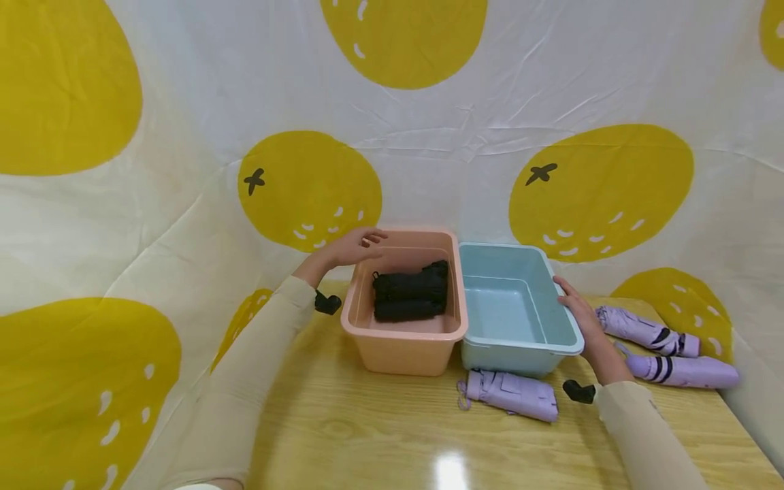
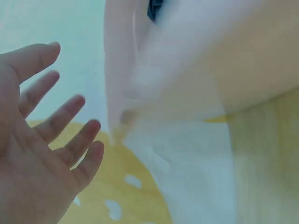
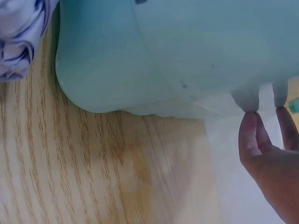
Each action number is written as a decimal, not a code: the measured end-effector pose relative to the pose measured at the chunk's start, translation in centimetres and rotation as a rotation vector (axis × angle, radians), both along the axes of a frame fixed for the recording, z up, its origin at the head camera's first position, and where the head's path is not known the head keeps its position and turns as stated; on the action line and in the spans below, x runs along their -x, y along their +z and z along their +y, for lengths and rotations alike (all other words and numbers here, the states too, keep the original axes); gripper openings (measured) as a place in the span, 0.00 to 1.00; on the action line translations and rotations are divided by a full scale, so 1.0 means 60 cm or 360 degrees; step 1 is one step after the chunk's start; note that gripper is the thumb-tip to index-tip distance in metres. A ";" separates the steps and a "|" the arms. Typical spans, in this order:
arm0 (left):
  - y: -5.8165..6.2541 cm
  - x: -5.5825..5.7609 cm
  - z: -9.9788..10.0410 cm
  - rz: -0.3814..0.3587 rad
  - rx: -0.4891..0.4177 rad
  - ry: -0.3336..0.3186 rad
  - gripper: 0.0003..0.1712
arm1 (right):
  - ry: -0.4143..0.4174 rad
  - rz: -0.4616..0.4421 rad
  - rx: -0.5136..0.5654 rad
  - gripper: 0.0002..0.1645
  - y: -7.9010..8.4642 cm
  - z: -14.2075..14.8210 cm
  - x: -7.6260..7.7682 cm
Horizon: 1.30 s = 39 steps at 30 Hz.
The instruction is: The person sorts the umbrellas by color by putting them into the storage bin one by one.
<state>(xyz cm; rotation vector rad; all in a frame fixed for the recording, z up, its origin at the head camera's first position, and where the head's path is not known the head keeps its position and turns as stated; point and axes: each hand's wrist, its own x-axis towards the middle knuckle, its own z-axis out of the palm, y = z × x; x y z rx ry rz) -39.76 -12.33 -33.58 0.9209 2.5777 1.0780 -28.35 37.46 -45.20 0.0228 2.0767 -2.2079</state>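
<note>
Beige sleeves (image 1: 260, 374) end in hands (image 1: 355, 248) flanking two bins (image 1: 401, 355).

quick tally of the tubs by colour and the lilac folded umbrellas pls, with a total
Peach tub: 1
Blue tub: 1
Lilac folded umbrellas: 3
Total: 5

The blue bin (image 1: 508, 357) is smooth plastic; left of it, the peach bin (image 1: 404, 357), smooth plastic too, contains matt black cloth bundles (image 1: 409, 309); before the blue bin, a crinkled cloth umbrella (image 1: 513, 395); beneath, a glossy wood-grained tabletop (image 1: 349, 429); behind, a creased cloth curtain (image 1: 429, 180)
</note>
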 end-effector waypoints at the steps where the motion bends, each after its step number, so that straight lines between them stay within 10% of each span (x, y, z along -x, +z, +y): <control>1: -0.007 -0.002 -0.009 0.0000 -0.0018 0.0033 0.32 | -0.0001 0.0000 0.0003 0.34 0.001 0.000 0.000; 16: -0.105 -0.054 -0.058 -0.0371 -0.0490 0.0564 0.47 | -0.0007 0.0036 -0.0066 0.33 0.004 -0.002 0.001; 24: -0.153 -0.067 -0.035 -0.0768 -0.0889 0.0435 0.42 | -0.0003 0.0007 0.0071 0.34 0.005 -0.007 -0.006; 30: -0.163 -0.071 -0.015 -0.0829 -0.1217 0.0317 0.43 | 0.0012 0.0082 0.0107 0.34 -0.003 -0.006 0.003; 39: -0.160 -0.068 -0.003 -0.0888 -0.1324 0.0329 0.42 | -0.0108 0.0119 -0.0044 0.34 -0.010 -0.002 0.008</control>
